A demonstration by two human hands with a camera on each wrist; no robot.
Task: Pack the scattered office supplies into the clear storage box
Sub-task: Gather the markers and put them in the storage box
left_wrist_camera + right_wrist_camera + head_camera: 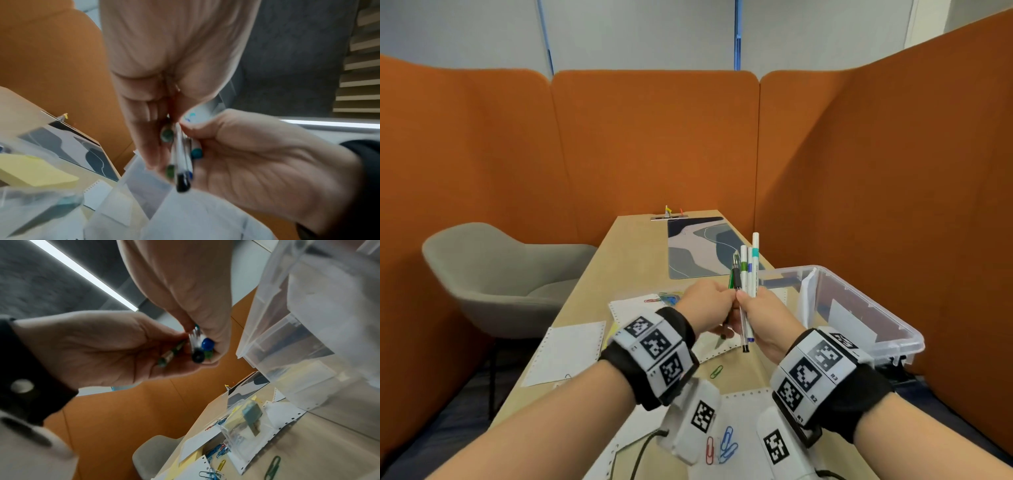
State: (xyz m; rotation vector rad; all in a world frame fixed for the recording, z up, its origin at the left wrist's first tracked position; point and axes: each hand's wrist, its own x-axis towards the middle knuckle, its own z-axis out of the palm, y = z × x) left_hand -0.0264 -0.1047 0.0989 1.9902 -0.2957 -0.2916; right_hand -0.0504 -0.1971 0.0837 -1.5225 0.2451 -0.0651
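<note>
Both hands meet above the middle of the table and hold a bundle of pens [748,270] upright. My left hand [717,293] grips a green pen and a dark pen at the left of the bundle. My right hand [751,301] grips the white markers with green, blue and teal bands. Seen from the left wrist, the pen ends [180,164] point at the camera between the left hand [152,138] and right hand [205,129]. The right wrist view has the same pens [197,345], right hand [205,331] and left hand [164,344]. The clear storage box [893,318] stands open just to the right, with white paper inside.
White perforated sheets [566,353], loose paper clips [726,445], yellow sticky notes [35,172] and a clear bag of small items [244,423] lie on the table. A patterned desk mat [698,246] lies at the far end. A grey chair [493,277] stands to the left, and orange partitions surround the table.
</note>
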